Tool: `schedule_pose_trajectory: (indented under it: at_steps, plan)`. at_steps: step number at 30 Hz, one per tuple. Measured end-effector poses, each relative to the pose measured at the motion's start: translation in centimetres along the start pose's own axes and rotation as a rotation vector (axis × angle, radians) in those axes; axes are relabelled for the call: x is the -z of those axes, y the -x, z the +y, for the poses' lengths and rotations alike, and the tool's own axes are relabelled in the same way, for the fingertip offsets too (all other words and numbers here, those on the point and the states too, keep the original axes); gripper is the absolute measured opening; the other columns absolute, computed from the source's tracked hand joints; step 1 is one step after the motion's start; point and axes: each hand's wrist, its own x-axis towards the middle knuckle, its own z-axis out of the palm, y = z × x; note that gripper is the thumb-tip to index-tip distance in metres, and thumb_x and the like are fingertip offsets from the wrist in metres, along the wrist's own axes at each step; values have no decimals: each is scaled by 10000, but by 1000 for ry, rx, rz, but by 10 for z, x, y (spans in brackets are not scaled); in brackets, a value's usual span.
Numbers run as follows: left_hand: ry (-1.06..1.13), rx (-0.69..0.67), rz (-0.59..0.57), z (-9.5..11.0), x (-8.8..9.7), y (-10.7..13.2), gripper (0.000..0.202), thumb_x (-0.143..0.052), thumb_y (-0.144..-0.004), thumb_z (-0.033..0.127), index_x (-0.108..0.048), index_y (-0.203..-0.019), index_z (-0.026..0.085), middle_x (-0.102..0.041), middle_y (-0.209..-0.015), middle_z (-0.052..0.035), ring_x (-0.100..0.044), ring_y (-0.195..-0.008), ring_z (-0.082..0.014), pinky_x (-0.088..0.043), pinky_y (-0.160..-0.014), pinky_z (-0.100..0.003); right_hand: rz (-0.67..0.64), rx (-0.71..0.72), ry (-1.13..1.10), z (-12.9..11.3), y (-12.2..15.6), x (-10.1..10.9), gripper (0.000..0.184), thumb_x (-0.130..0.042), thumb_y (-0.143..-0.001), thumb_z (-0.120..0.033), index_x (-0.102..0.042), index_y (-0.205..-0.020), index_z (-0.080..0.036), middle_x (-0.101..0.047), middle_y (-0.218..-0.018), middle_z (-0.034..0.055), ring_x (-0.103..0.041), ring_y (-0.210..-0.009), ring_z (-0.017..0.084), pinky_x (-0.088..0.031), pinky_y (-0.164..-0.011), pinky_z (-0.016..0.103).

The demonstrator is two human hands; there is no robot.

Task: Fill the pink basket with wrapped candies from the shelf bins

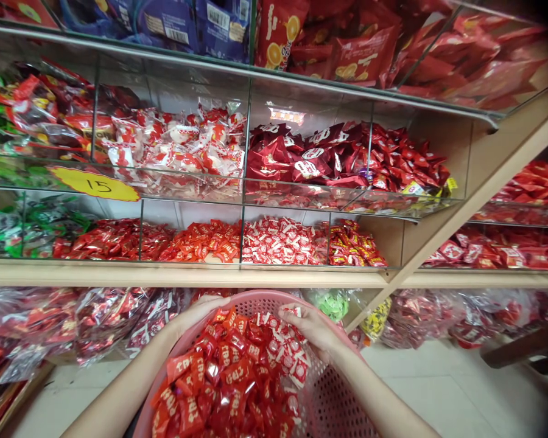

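Observation:
A pink perforated plastic basket (333,398) is tilted toward me at the lower middle. My left hand (201,311) grips its far left rim, the fingertips partly hidden. Inside, along the right wall, my right hand (317,331) has its fingers curled around a few small red-and-white wrapped candies. More red-and-white candies (292,353) lie just beneath that hand. Larger red wrapped candies (232,377) with gold lettering fill the left and middle of the basket. Bare perforated wall shows at the lower right.
Ahead, a shelf bin holds similar red-and-white candies (278,240), beside a bin of orange-red candies (205,240). Clear dividers and a wooden ledge (164,275) front them. A yellow price tag (95,184) reads 15. Bagged sweets (105,319) sit below the ledge, above the tiled floor (420,395).

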Motion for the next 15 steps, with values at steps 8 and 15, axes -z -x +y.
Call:
schedule_pose_trajectory:
  at_steps: [8,15]
  plan:
    - [-8,-17,-7,-5,4,-3,377,-606,-642,480,-635,-787,133,-671,-742,-54,-616,-728,-222,-442,-695,-309,12,-219,-104,2,-3,2,171,-599,-663,-336,-611,-768,-201,-634,-717,-16,-437,-462,46,-312,-422,151]
    - [-1,-8,-17,-3,3,-2,362,-617,-634,477,-628,-757,137,-664,-713,-46,-612,-720,-215,-439,-685,-297,-55,-229,-80,11,-5,5,175,-638,-639,-313,-624,-769,-196,-659,-756,15,-439,-435,42,-274,-372,142]
